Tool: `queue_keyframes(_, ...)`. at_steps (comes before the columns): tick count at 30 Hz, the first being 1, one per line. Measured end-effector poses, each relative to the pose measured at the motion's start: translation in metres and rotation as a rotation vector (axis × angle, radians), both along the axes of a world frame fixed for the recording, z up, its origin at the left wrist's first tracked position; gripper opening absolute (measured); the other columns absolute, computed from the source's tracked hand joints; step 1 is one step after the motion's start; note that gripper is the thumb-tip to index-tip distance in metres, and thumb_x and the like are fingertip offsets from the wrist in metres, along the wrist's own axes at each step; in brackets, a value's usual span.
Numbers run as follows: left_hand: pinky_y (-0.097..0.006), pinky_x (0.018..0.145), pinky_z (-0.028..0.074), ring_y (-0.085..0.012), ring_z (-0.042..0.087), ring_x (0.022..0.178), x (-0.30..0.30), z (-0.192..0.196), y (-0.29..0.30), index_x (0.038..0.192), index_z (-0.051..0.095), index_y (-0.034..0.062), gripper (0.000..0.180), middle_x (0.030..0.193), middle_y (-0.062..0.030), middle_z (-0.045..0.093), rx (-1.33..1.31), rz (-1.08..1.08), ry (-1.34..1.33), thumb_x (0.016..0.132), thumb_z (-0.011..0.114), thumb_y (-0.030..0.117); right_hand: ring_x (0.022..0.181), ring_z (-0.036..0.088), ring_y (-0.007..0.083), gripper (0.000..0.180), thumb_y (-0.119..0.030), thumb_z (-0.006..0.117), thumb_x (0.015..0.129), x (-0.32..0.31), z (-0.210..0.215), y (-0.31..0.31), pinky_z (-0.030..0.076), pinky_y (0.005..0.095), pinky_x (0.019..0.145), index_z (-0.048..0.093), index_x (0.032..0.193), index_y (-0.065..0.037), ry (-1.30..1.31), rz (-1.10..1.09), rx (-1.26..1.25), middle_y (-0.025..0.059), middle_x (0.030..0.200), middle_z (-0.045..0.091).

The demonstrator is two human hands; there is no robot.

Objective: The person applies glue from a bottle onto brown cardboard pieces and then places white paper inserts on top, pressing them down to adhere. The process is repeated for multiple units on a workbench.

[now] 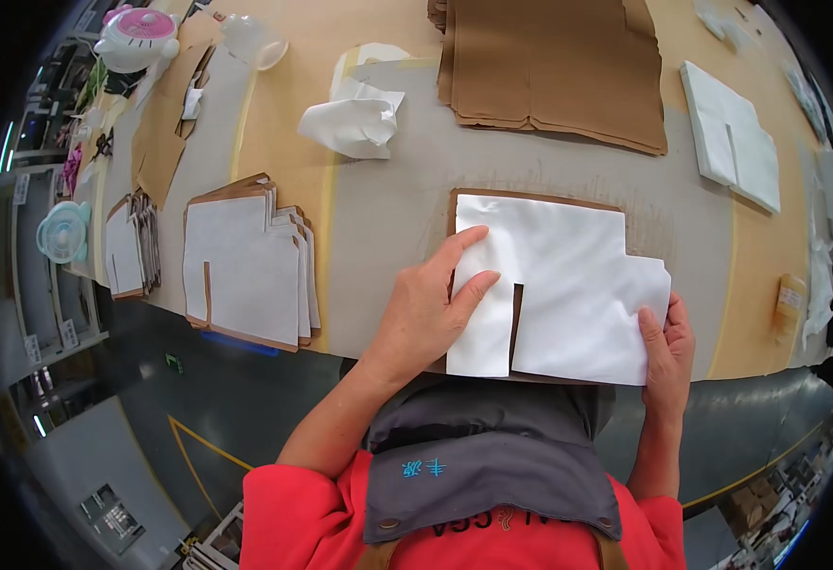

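In front of me a white cut sheet (578, 304) with a narrow slot and a notched upper right corner lies over a brown sheet (540, 197) of similar outline. Brown edging shows along its top and through the slot. My left hand (426, 309) rests at the left part of the white sheet, index finger and thumb spread on its surface; the other fingers are mostly hidden. At the right edge my right hand (668, 351) grips the white sheet, thumb on top and fingers beneath or behind. The white surface is slightly rippled.
Left stands a stack of white-and-brown cut pieces (246, 266), with a smaller stack (132, 247) beyond. Brown sheets (554, 71) are piled at the back. White pieces (735, 138) lie far right, crumpled white paper (355, 123) far left of centre. A yellowish bottle (787, 304) lies right.
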State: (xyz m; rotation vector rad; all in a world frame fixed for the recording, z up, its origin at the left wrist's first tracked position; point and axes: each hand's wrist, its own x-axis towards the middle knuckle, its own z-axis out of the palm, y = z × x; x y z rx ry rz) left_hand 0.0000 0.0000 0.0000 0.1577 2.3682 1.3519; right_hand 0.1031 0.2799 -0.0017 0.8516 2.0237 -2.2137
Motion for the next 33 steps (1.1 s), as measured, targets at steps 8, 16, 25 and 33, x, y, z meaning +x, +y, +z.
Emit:
queue_keyframes(8,-0.024,0.062,0.045,-0.0074,0.046,0.064,0.001,-0.006,-0.001,0.14,0.057,0.0045,0.05,0.085,-0.0051,0.064,0.002,0.003,0.002,0.095,0.074,0.019,0.106,0.062,0.0102,0.038,-0.012,0.061,0.102,-0.002,0.001,-0.002,0.049,0.0255,0.093,0.051,0.135,0.006,-0.007,-0.007,-0.008,0.0088,0.12,0.067)
queue_keyframes(16,-0.026,0.052,0.039,-0.008,0.04,0.055,0.001,0.004,-0.001,0.143,0.056,0.0085,0.054,0.068,-0.0012,0.046,-0.093,-0.017,0.046,0.093,0.076,0.019,0.106,0.062,0.0099,0.038,-0.012,0.061,0.103,-0.001,0.002,-0.004,0.049,0.0253,0.093,0.051,0.135,0.006,-0.018,-0.007,-0.007,0.0083,0.12,0.067)
queue_keyframes(25,-0.025,0.054,0.043,-0.0077,0.047,0.055,0.005,0.0,-0.003,0.145,0.055,0.0107,0.062,0.068,-0.0015,0.051,-0.14,-0.033,0.144,0.089,0.08,0.018,0.106,0.062,0.0093,0.037,-0.012,0.061,0.103,0.001,-0.003,-0.002,0.048,0.0247,0.093,0.052,0.135,0.005,-0.011,0.014,-0.002,0.0074,0.119,0.067)
queue_keyframes(33,-0.026,0.063,0.049,-0.0103,0.054,0.063,0.009,0.018,-0.009,0.144,0.056,0.0118,0.068,0.072,-0.0029,0.058,-0.118,-0.021,0.013,0.082,0.084,0.015,0.106,0.062,0.0091,0.037,-0.014,0.063,0.103,0.0,-0.004,-0.003,0.048,0.0245,0.093,0.053,0.134,0.004,-0.018,0.005,0.022,0.0075,0.119,0.067)
